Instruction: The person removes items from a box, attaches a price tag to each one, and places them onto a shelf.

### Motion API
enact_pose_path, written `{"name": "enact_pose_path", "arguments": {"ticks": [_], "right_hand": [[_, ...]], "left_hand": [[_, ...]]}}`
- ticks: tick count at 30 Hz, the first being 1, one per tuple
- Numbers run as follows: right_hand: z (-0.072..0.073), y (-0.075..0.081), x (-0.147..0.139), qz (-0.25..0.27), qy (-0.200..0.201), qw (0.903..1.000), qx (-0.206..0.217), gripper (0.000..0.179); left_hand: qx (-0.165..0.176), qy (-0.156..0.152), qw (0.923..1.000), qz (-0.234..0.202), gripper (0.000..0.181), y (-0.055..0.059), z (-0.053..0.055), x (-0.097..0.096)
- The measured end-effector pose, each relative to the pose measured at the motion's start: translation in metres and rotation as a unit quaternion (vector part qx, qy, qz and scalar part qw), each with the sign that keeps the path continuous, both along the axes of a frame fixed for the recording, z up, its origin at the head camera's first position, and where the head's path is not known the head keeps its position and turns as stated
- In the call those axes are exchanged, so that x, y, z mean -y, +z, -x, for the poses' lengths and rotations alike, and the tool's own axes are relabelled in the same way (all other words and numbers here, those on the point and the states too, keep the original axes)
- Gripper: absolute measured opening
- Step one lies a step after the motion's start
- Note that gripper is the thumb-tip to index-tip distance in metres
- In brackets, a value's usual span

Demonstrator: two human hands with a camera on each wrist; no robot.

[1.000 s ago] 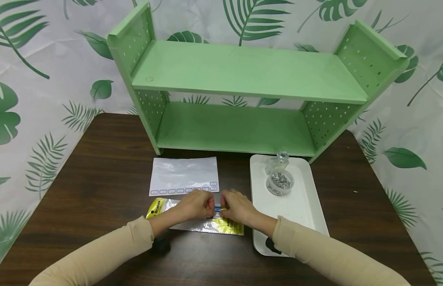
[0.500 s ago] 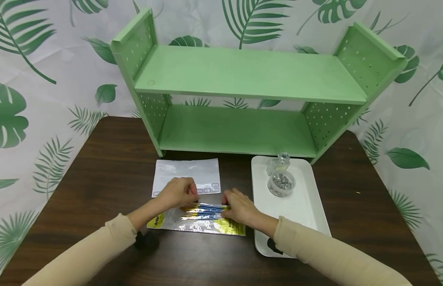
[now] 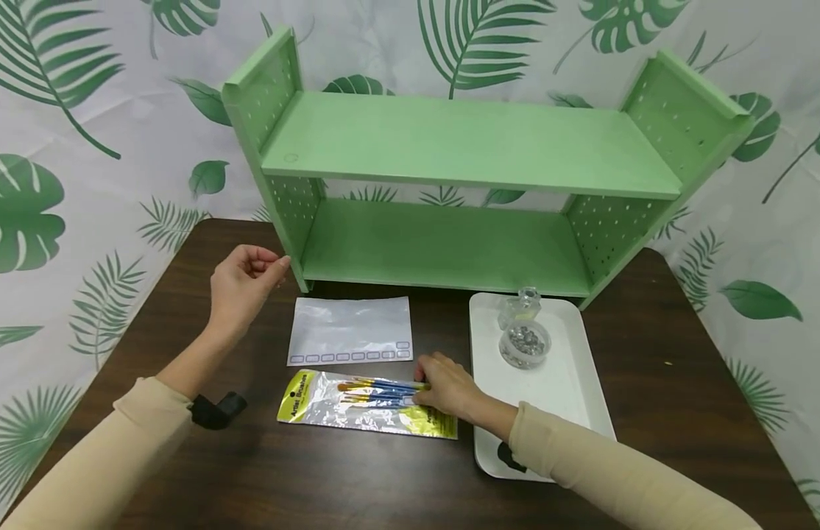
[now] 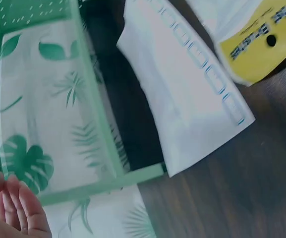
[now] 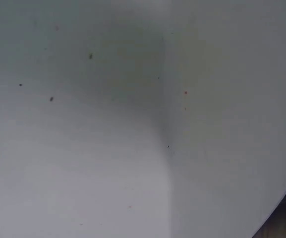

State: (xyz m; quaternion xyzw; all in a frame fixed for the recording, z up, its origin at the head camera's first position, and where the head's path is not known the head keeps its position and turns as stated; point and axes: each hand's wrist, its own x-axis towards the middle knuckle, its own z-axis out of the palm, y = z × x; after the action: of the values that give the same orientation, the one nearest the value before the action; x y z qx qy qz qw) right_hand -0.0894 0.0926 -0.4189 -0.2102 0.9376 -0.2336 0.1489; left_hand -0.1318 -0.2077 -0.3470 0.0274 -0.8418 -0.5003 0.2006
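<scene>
My right hand (image 3: 446,384) grips the blue handle ends of several paintbrushes (image 3: 380,391), whose brown bristles point left. They lie over a silver and yellow packet (image 3: 317,419) lettered as artist brushes, flat on the table. My left hand (image 3: 241,283) is raised near the shelf's left end, fingers loosely bent and thumb near the index fingertip. Nothing shows between them, and in the left wrist view the left hand (image 4: 19,210) also looks bare. A white sheet (image 3: 350,327) with a row of small printed boxes lies behind the packet. The right wrist view shows only white tray surface (image 5: 133,148).
A green two-tier shelf (image 3: 469,140) stands across the back of the dark table (image 3: 344,486). To the right, a white tray (image 3: 562,390) bears a small glass bottle (image 3: 519,305) and a round clear tub of metallic bits (image 3: 525,344). The right forearm passes over the tray.
My left hand has left the brushes and moved up and left, toward the shelf's left end. The right hand has stayed on the handles, and the brushes now show more fully.
</scene>
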Motion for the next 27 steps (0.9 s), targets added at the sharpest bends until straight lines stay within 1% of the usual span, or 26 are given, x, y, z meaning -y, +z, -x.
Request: {"name": "enact_pose_path", "arguments": {"ticks": [2, 5, 8, 11, 15, 21, 27], "right_hand": [[0.000, 0.000, 0.000, -0.001, -0.002, 1.0000, 0.002, 0.025], [0.000, 0.000, 0.000, -0.002, -0.003, 1.0000, 0.003, 0.025], [-0.001, 0.000, 0.000, 0.000, -0.003, 1.0000, 0.005, 0.025], [-0.002, 0.000, 0.000, 0.001, -0.002, 1.0000, 0.006, 0.025], [-0.002, 0.001, 0.000, 0.000, -0.001, 1.0000, 0.006, 0.025], [-0.002, 0.001, 0.000, 0.001, 0.002, 1.0000, 0.003, 0.025], [-0.001, 0.001, -0.001, 0.002, 0.008, 1.0000, -0.005, 0.025]], "left_hand": [[-0.012, 0.019, 0.9994, -0.028, 0.026, 0.002, 0.003, 0.002], [-0.021, 0.041, 0.9976, -0.051, 0.028, 0.002, 0.009, 0.004], [-0.025, 0.056, 0.9967, -0.055, 0.029, 0.001, 0.014, 0.005], [-0.028, 0.068, 0.9962, -0.046, 0.031, 0.001, 0.016, 0.005], [-0.032, 0.074, 0.9958, -0.043, 0.035, 0.001, 0.018, 0.004], [-0.034, 0.076, 0.9950, -0.055, 0.036, -0.001, 0.025, 0.002], [-0.031, 0.075, 0.9947, -0.062, 0.038, 0.000, 0.030, -0.001]]}}
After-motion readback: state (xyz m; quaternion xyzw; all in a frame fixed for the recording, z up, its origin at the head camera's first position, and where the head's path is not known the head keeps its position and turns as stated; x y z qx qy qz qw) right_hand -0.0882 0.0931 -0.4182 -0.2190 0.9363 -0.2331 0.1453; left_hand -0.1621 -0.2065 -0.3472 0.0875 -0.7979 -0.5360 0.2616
